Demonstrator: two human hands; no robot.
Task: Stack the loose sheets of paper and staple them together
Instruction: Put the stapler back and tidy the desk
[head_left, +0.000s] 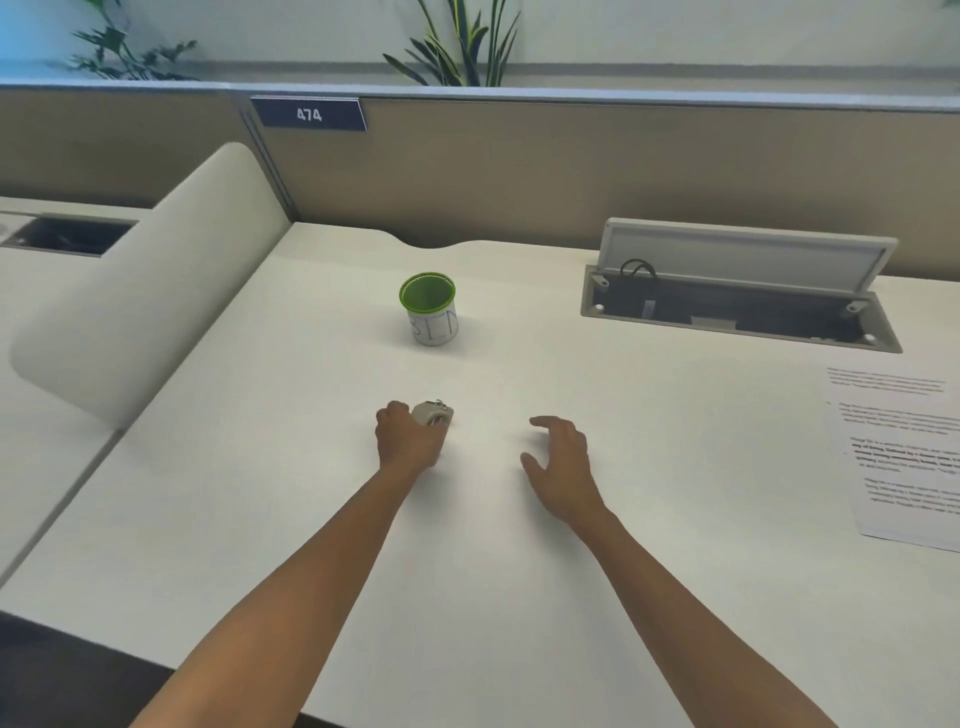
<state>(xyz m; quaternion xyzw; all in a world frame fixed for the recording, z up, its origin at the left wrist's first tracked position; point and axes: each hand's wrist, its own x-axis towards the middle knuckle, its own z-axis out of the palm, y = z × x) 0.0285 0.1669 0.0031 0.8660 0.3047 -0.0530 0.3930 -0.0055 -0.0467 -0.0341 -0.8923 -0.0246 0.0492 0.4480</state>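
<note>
My left hand (408, 436) grips a small white stapler (434, 414) at the middle of the white desk (311, 493); only the stapler's front end shows past my fingers. My right hand (563, 465) hovers just to the right of it, fingers loosely curved and spread, holding nothing. Printed sheets of paper (904, 457) lie on the desk at the far right edge of view, overlapping one another and partly cut off by the frame, well away from both hands.
A green-rimmed cup (429, 307) with a white label stands behind the stapler. An open cable hatch (737, 291) with its lid raised sits at the back right. A curved white divider (145, 291) borders the left, a beige partition the back.
</note>
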